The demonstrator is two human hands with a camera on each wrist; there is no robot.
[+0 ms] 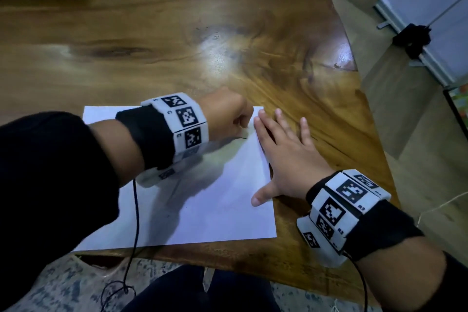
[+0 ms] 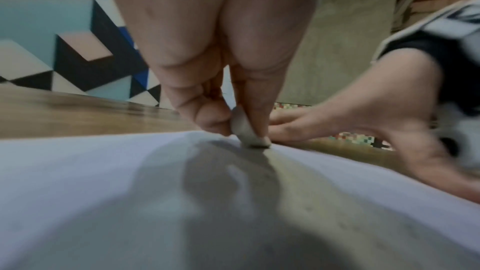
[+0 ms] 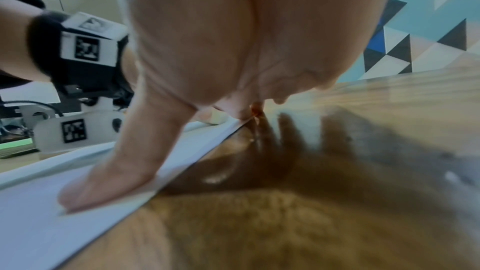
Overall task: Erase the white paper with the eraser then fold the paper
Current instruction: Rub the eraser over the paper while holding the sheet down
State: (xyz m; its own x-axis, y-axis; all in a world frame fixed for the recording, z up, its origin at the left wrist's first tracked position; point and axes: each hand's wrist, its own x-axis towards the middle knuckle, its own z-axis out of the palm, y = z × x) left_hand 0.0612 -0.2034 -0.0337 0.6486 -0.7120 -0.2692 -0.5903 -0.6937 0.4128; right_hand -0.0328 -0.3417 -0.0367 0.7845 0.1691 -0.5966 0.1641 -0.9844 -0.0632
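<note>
A white sheet of paper lies flat near the front edge of the wooden table. My left hand hovers over the paper's far right corner and pinches a small pale eraser, whose lower end touches the paper. In the head view the fist hides the eraser. My right hand lies flat with fingers spread across the paper's right edge. Its thumb presses on the sheet, and the other fingers rest partly on the wood.
The table's right edge runs diagonally close to my right hand. A white board on a stand stands on the floor to the right. Cables hang from both wristbands over the table's front edge. A patterned wall lies beyond.
</note>
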